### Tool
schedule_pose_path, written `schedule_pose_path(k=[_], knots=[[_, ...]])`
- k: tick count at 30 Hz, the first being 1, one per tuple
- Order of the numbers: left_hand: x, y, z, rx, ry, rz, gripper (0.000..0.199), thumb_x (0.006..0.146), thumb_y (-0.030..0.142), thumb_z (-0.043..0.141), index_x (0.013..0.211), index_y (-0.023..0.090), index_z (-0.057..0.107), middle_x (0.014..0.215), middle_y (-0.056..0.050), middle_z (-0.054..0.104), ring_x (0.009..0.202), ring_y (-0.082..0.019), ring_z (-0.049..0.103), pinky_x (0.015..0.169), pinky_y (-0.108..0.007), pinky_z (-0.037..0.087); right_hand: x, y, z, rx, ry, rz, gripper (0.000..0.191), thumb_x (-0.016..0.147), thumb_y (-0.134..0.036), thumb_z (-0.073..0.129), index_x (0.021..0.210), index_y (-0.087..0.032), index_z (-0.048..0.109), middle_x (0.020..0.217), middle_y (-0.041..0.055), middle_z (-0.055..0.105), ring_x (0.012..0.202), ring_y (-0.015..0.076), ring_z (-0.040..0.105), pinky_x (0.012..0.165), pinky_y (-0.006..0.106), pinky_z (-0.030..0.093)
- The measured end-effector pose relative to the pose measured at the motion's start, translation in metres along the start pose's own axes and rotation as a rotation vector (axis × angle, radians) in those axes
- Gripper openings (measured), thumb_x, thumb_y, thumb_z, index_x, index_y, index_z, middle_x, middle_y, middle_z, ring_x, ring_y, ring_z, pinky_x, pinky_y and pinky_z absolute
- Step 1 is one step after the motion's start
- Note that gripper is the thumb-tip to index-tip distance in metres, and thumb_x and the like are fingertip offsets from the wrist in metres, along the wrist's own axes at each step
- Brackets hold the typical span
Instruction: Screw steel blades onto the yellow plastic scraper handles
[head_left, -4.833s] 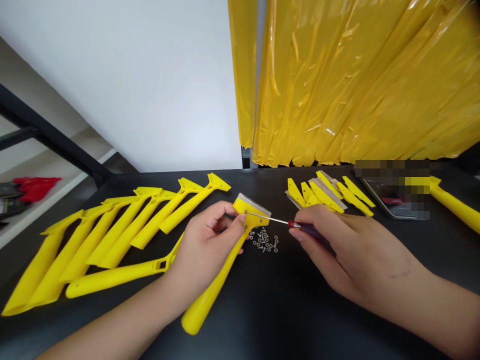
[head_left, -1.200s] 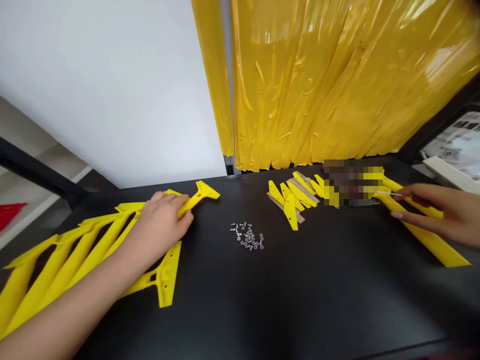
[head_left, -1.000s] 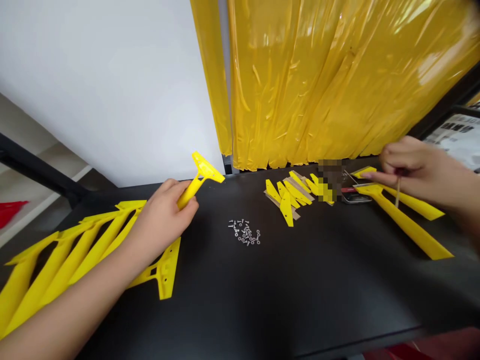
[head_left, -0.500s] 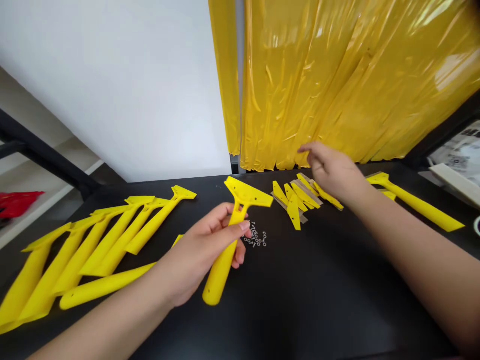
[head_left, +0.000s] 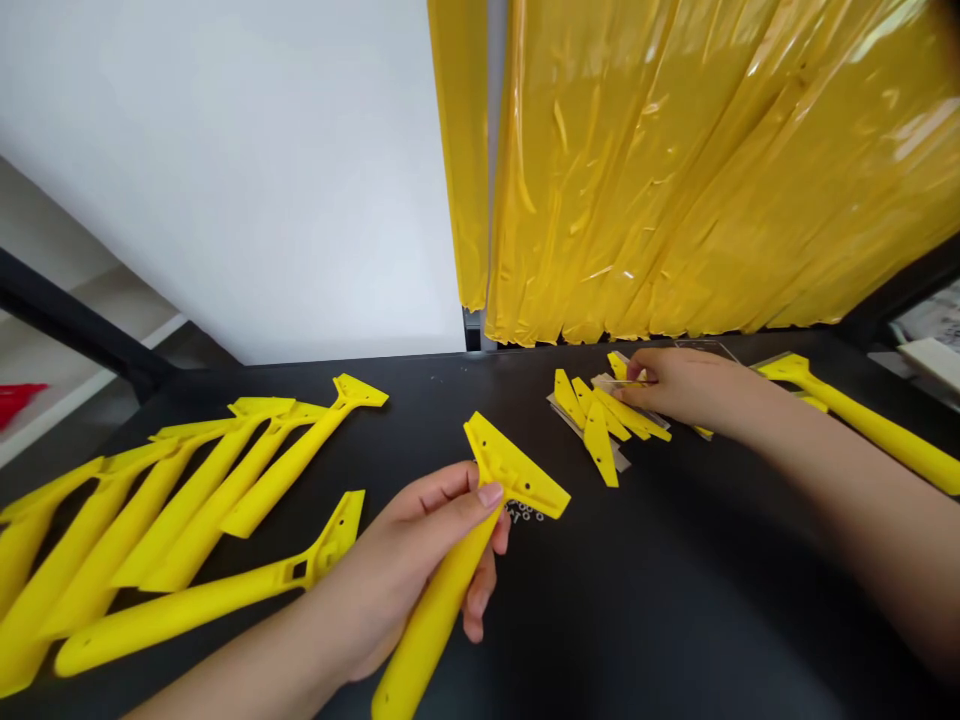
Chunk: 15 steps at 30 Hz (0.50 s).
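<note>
My left hand (head_left: 435, 540) is closed around a yellow plastic scraper handle (head_left: 427, 640), its thumb pressed on the neck just below the wide head. The head tilts down to the right and carries two small holes. Over the pile at the back, my right hand (head_left: 667, 385) pinches a thin flat strip (head_left: 624, 381), seen almost edge-on. Beneath and beside those fingers lie several yellow clamp plates (head_left: 598, 445), mixed with flat greyish strips (head_left: 621, 460). Small metal screws and nuts (head_left: 527, 513) lie behind the held handle, which partly hides them.
On the left, several yellow scraper handles (head_left: 184, 490) overlap in a row. One more handle (head_left: 195, 605) lies nearer, beside my left forearm. Another scraper (head_left: 877, 420) rests at the right on the black tabletop (head_left: 637, 620). Yellow plastic sheeting (head_left: 645, 180) hangs behind.
My right hand has come down onto the pile and now pinches a thin strip. My left hand and its handle have moved nearer, with the thumb now at the neck; the view shifted slightly.
</note>
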<state>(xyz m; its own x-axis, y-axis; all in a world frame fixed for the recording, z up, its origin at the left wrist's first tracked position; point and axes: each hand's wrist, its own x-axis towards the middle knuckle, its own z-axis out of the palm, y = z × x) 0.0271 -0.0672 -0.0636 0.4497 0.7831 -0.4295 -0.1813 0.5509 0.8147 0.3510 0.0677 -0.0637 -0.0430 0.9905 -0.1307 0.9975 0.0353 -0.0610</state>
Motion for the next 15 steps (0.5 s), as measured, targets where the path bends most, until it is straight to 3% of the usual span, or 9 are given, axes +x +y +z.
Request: schedule_pose_path(k=[9,15], knots=[[0.002,-0.009,-0.002,0.071,-0.059,-0.042,0.036,0.099,0.05,0.067,0.082,0.019,0.063,0.054,0.001,0.056,0.045,-0.011,0.053,0.045,-0.022,0.054,0.004,0.001,0.007,0.054,-0.101,-0.061,0.034,0.086,-0.059,0.065,0.089,-0.026,0.073,0.075,0.0049,0.073,0.061,0.0225,0.065,0.053,0.034,0.037],[0.004,-0.01,0.0,0.081,-0.035,-0.023,0.036,0.099,0.049,0.068,0.08,0.019,0.062,0.053,0.001,0.056,0.044,-0.011,0.053,0.044,-0.021,0.053,0.01,0.008,0.013,0.159,-0.132,-0.103,0.024,0.086,-0.048,0.065,0.087,-0.025,0.071,0.078,0.0045,0.075,0.064,0.0214,0.066,0.053,0.032,0.04]])
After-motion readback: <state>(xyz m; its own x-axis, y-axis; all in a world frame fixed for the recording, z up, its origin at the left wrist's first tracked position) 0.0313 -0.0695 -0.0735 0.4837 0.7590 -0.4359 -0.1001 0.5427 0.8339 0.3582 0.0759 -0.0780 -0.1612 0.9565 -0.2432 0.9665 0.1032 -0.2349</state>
